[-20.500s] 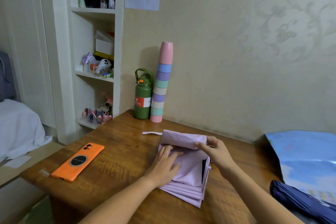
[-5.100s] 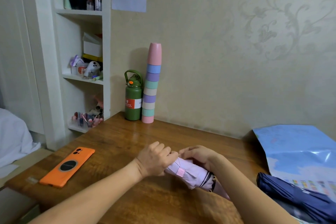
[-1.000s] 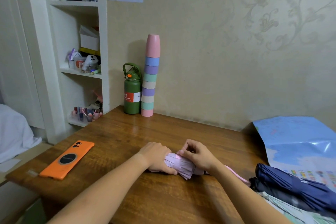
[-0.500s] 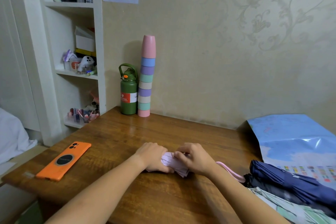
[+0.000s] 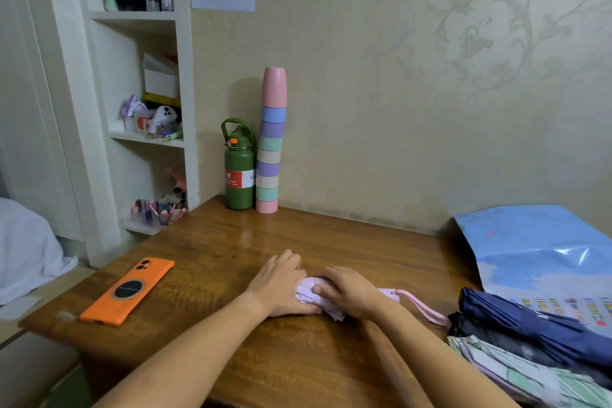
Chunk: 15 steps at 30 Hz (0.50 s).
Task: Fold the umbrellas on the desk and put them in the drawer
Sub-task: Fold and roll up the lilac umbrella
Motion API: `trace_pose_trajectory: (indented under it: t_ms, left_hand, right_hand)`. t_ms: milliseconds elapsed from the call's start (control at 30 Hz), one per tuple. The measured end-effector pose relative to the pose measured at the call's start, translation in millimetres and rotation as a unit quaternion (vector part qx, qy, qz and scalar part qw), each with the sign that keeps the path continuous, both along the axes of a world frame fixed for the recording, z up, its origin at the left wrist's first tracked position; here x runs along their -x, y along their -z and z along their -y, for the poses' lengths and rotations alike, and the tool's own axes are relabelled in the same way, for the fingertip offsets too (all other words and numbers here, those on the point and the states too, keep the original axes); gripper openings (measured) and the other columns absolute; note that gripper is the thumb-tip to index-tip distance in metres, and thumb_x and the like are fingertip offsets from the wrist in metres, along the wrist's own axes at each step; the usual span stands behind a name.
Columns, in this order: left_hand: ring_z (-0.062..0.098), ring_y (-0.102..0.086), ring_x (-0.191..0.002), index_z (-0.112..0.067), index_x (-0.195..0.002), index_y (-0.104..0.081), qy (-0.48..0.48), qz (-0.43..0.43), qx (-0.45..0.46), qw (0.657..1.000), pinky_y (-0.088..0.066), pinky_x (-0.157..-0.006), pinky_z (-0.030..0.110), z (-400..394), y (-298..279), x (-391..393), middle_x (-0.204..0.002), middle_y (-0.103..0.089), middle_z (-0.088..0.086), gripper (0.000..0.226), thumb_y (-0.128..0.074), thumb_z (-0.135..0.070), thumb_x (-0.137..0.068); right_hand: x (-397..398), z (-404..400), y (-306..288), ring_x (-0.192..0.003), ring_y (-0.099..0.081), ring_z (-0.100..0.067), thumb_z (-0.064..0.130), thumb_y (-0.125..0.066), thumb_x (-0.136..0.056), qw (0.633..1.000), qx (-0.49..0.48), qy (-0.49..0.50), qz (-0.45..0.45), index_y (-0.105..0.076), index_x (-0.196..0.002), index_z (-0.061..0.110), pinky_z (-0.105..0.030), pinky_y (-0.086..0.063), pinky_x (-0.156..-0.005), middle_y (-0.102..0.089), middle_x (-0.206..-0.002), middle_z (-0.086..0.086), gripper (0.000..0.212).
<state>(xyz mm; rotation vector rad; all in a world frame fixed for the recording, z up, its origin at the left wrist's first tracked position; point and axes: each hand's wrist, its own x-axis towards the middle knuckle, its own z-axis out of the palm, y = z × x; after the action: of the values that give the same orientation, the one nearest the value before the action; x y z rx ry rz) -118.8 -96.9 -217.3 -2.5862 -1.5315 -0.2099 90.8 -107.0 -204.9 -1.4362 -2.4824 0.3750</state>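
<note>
desk (image 5: pixel 298 358): glossy wood | pink umbrella (image 5: pixel 314 295): matt cloth | phone (image 5: pixel 127 290): matt orange plastic

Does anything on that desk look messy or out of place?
Mostly tidy. The odd spot is the right edge: a navy umbrella and a pale patterned one lie loosely heaped, fabric still unrolled. An orange phone lies askew near the left edge. The cup stack stands upright; nothing is spilled.

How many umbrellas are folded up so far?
None is put away. Both hands, left hand and right hand, are pressing the rolled pink umbrella on the desk. The navy umbrella and others beside it wait. No drawer is in view.
</note>
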Motion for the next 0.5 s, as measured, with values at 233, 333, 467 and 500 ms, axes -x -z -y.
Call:
trace_pose_trajectory:
  t_ms: [233,333,467,500]
  left_hand:
    - [0.018,-0.06,-0.08,-0.02,-0.09,-0.064,-0.015,-0.033,0.158,0.987,-0.041,-0.06,0.033,2,-36,-1,-0.09,-0.066,-0.002,0.07,-0.077,-0.081,-0.059]
    - [0.019,-0.064,-0.082,-0.018,-0.092,-0.064,-0.02,-0.038,0.204,0.978,-0.05,-0.062,0.034,3,-45,2,-0.092,-0.068,-0.001,0.066,-0.086,-0.069,-0.057]
    - [0.02,-0.069,-0.084,-0.018,-0.093,-0.067,-0.025,0.019,0.23,0.973,-0.054,-0.058,0.031,3,-48,6,-0.093,-0.07,0.001,0.054,-0.085,-0.058,-0.063]
    - [0.02,-0.069,-0.084,-0.018,-0.092,-0.067,-0.024,0.028,0.233,0.972,-0.054,-0.059,0.032,3,-49,7,-0.092,-0.07,0.001,0.052,-0.085,-0.057,-0.063]
  right_hand:
    - [2,5,-10,-0.111,-0.054,-0.023,0.064,-0.071,-0.081,0.99,0.029,0.0,0.139,-0.05,-0.13,0.022,-0.041,-0.048,-0.092,-0.056,-0.125,-0.001,0.068]
    - [14,7,-11,-0.108,-0.058,-0.026,0.047,-0.076,-0.08,0.989,0.012,0.032,0.146,-0.05,-0.122,0.02,-0.038,-0.048,-0.081,-0.058,-0.122,-0.003,0.056]
    - [22,10,-11,-0.103,-0.061,-0.026,0.035,-0.075,-0.078,0.979,-0.1,0.061,0.168,-0.049,-0.116,0.021,-0.034,-0.042,-0.075,-0.062,-0.118,-0.003,0.048]
    - [23,11,-11,-0.104,-0.061,-0.026,0.033,-0.076,-0.08,0.975,-0.124,0.064,0.172,-0.05,-0.116,0.021,-0.035,-0.043,-0.078,-0.063,-0.118,-0.003,0.046]
